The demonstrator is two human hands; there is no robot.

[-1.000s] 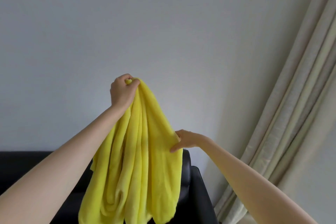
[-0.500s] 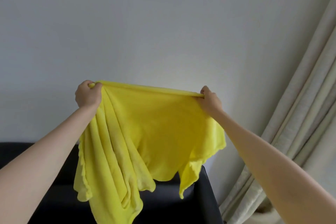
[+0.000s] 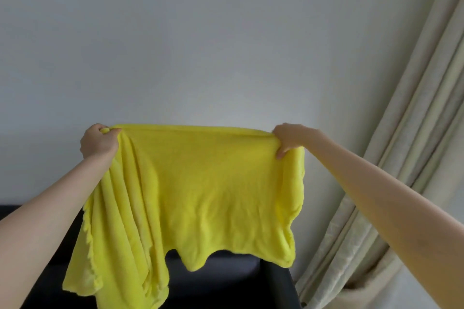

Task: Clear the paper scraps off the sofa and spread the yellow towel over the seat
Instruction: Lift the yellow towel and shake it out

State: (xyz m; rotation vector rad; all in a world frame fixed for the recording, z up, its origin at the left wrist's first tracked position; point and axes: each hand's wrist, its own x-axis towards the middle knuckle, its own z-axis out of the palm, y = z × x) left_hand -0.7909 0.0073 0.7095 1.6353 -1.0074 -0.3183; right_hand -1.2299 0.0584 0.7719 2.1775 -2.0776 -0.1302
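Observation:
I hold the yellow towel [image 3: 200, 188] stretched out in the air in front of me, above the black sofa [image 3: 226, 281]. My left hand [image 3: 99, 142] grips its top left corner and my right hand [image 3: 288, 139] grips the top edge at the right. The cloth hangs down in folds, longer on the left side. It hides most of the sofa's back and seat. No paper scraps are in view.
A plain pale wall [image 3: 200, 45] fills the background. Beige curtains [image 3: 401, 158] hang at the right, next to the sofa's right armrest [image 3: 278, 283].
My hands have moved further apart, pulling the towel's top edge wide and taut. One second ago the towel hung bunched from my left hand alone.

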